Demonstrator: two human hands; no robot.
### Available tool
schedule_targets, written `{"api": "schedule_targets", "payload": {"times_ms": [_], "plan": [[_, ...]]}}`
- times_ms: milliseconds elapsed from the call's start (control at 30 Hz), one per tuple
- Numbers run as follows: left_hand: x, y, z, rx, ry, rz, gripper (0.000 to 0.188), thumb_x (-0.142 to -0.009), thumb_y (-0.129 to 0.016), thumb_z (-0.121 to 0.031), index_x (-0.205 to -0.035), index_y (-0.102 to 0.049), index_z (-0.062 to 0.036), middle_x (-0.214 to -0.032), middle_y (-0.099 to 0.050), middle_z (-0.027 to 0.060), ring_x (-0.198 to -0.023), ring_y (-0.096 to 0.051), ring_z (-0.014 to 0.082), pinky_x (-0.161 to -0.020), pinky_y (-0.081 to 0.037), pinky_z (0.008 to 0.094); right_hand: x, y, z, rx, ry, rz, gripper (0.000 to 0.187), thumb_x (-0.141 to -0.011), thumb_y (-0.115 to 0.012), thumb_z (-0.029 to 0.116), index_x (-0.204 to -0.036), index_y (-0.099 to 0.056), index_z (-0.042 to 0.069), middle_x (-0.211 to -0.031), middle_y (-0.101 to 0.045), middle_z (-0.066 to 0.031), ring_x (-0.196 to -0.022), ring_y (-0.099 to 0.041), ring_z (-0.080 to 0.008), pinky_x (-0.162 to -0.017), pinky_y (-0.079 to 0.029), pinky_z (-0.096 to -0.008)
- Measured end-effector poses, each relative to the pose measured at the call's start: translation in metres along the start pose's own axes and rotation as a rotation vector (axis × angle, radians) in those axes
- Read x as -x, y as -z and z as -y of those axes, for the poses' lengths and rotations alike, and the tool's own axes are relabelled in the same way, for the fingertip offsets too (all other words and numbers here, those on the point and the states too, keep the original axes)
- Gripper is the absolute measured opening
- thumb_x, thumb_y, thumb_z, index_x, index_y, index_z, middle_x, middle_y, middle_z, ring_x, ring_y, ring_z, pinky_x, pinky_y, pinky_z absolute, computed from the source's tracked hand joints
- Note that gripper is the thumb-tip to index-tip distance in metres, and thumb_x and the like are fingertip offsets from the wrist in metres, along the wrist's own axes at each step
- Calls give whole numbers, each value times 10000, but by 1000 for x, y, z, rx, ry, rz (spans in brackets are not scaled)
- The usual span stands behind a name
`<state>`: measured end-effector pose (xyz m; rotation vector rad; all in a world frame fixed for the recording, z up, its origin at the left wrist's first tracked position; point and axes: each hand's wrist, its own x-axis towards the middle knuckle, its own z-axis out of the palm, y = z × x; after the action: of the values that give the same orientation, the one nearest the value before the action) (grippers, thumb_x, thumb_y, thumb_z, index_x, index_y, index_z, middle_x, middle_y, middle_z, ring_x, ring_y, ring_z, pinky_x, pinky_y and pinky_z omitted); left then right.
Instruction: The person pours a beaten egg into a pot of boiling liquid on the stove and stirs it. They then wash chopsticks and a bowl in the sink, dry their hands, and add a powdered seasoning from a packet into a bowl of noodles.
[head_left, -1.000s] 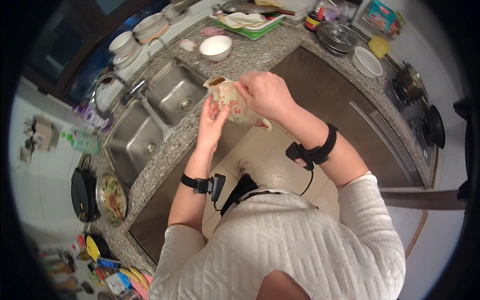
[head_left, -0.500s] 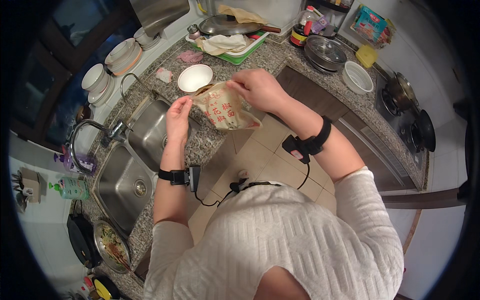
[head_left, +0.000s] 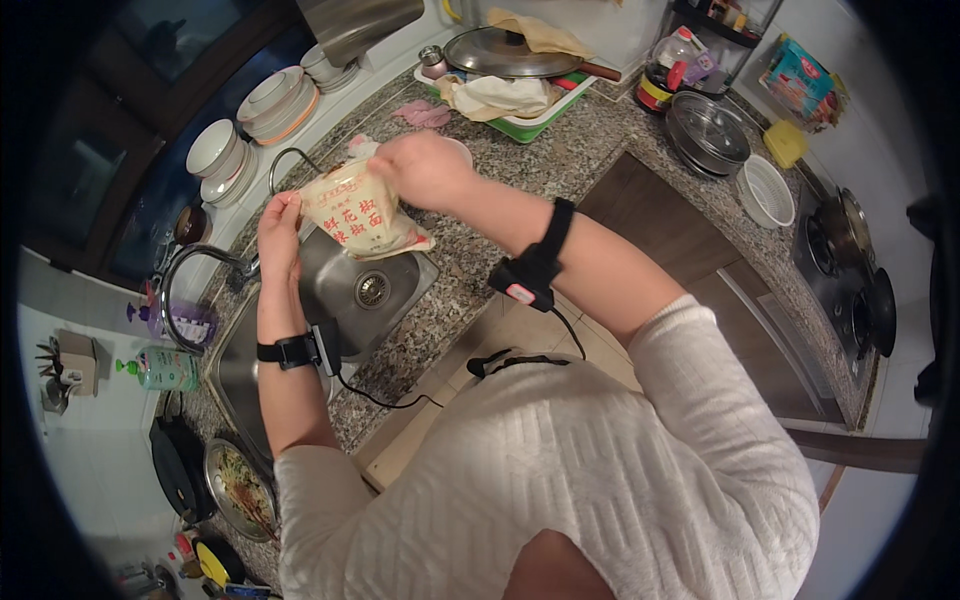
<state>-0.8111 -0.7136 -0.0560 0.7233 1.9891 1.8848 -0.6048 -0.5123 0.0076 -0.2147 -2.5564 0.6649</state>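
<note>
A pale plastic bag with red print [head_left: 362, 215] hangs between my two hands, above the far sink basin [head_left: 345, 290]. My left hand [head_left: 280, 238] pinches its left top corner between thumb and fingers. My right hand [head_left: 425, 172] is closed on the right top corner, its back towards the view. What the bag holds cannot be made out. Behind my right hand only a bit of the white bowl's rim [head_left: 461, 150] shows. Each forearm carries a black strap with a small box and a cable.
The faucet [head_left: 170, 290] arches left of the basins. Stacked bowls and plates [head_left: 272, 105] line the window ledge. A large pan lid [head_left: 515, 52] lies over a green-and-white tray at the back. To the right are a lidded pot [head_left: 708, 132], a white basket [head_left: 766, 192] and the stove.
Both hands have carried the bag leftward, from over the counter beside the bowl to over the sink. My right hand now covers most of the bowl. The whole view has shifted too.
</note>
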Motion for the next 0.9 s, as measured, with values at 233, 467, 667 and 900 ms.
{"api": "schedule_targets", "payload": {"times_ms": [233,467,667,900], "plan": [[4,65,-3,-209,-131,-175,136,-963,-637,-128,-1010,-683,-9,-948,-676,4,-882,-587,86,-835,-449,235,-33,-36,25,-13,1,196,296,-944,-557,371,-949,-752,148,-921,-715,-132,-941,-671,-340,-811,-528,-482],[33,73,-9,-363,-126,-298,129,-945,-666,-132,-983,-705,-16,-898,-680,-12,-846,-572,72,-806,-449,230,-53,-64,41,-57,101,264,298,-946,-561,373,-925,-749,143,-915,-717,-128,-925,-672,-346,-812,-528,-481],[55,88,9,-243,-22,-494,93,-950,-640,-104,-969,-694,-30,-888,-664,-19,-818,-556,72,-776,-440,228,-67,-97,52,-83,114,254,300,-947,-547,368,-941,-750,147,-933,-718,-118,-927,-674,-341,-816,-533,-481],[85,121,35,-234,36,-607,101,-967,-636,-133,-976,-684,-45,-873,-645,-29,-816,-540,79,-784,-413,228,-80,-134,64,-116,75,298,310,-944,-541,378,-980,-751,152,-1013,-711,-119,-967,-665,-336,-851,-534,-467]]}}
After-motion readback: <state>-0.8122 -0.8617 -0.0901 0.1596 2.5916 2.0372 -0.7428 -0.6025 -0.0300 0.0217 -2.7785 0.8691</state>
